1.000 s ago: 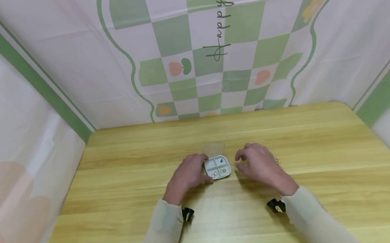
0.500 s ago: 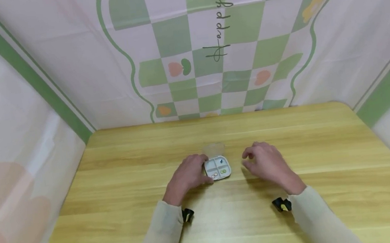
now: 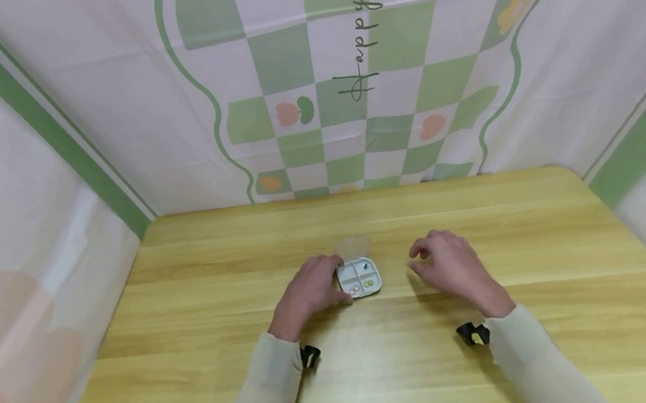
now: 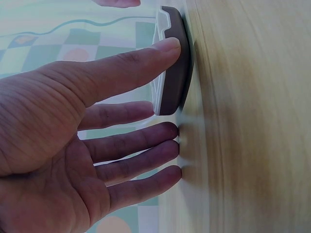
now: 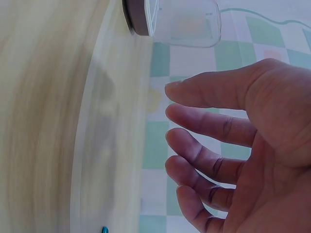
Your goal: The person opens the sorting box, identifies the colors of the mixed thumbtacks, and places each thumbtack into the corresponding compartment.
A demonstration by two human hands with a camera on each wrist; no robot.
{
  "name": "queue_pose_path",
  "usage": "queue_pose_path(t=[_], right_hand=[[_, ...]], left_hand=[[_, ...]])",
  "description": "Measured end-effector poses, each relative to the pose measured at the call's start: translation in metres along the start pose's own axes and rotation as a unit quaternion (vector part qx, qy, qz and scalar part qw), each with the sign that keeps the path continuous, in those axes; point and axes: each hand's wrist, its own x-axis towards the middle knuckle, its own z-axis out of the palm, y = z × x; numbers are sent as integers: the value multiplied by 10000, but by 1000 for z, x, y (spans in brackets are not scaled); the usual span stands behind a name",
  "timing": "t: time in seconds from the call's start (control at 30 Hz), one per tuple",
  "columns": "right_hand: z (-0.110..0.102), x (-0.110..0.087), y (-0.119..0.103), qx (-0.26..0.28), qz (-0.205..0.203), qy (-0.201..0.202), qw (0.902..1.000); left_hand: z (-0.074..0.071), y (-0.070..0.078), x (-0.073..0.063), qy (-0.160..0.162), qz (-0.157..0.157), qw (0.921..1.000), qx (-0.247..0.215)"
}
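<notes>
A small pill box [image 3: 358,278] with several compartments lies on the table, its clear lid [image 3: 352,247] swung back toward the wall. A small blue piece sits in the far right compartment, green round pieces in the near right, pale reddish-rimmed ones in the near left. My left hand [image 3: 309,293] holds the box from the left; in the left wrist view its thumb [image 4: 167,46] presses the dark side wall [image 4: 176,73] and the forefinger is at the opposite end. Right of the box, my right hand [image 3: 453,266] hovers with loosely bent fingers [image 5: 194,150] and nothing visible between them.
The wooden table [image 3: 230,385] runs back to a patterned cloth wall [image 3: 342,103], with cloth at both sides too. At the right wrist view's bottom edge a tiny teal object [image 5: 105,229] lies on the table.
My right hand has moved right, away from the pill box. Small yellowish pieces seen beyond it a second ago are now hidden from the head view. My left hand stays on the box.
</notes>
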Motion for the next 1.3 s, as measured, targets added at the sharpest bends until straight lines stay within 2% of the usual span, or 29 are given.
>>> queue_pose_path(t=[0.23, 0.73, 1.03, 1.3], right_hand=[[-8, -2, 7, 66, 152, -88, 9998], [-25, -5, 37, 136, 732, -621, 9953], [-27, -6, 52, -26, 880, -744, 9933], [-28, -6, 55, -226, 1011, -903, 9905]], left_hand=[[0, 0, -1, 7, 11, 10000, 54], [-1, 1, -2, -8, -29, 10000, 4], [-2, 1, -2, -19, -61, 10000, -25], [-1, 0, -1, -26, -41, 10000, -27]])
